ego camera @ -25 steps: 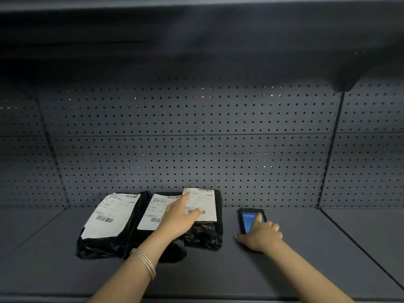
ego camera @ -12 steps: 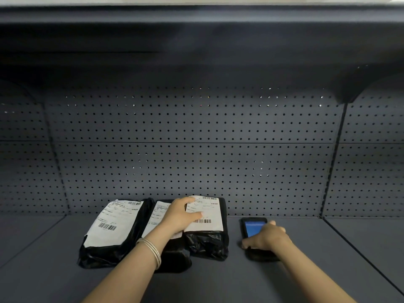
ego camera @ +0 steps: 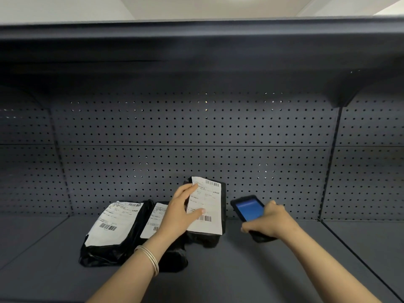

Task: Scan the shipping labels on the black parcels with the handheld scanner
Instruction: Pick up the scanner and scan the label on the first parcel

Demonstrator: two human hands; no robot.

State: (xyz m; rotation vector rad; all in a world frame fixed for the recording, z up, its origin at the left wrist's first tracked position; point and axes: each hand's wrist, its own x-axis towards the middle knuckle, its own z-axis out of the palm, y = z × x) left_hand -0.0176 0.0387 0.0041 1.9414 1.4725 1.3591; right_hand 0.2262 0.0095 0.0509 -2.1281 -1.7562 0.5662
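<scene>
Both forearms are bare from the lower edge of the view up to the hands, with no sleeve showing on either. The left wrist carries a set of thin, pale metallic bangles [ego camera: 150,260] stacked close together. The left hand [ego camera: 177,213] and right hand [ego camera: 273,221] wear no gloves, and no rings can be made out.

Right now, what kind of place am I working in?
Probably a parcel pickup point or stockroom: dark metal shelving with a pegboard back, black parcels with barcode labels, and a handheld scanner in your right hand.
</scene>
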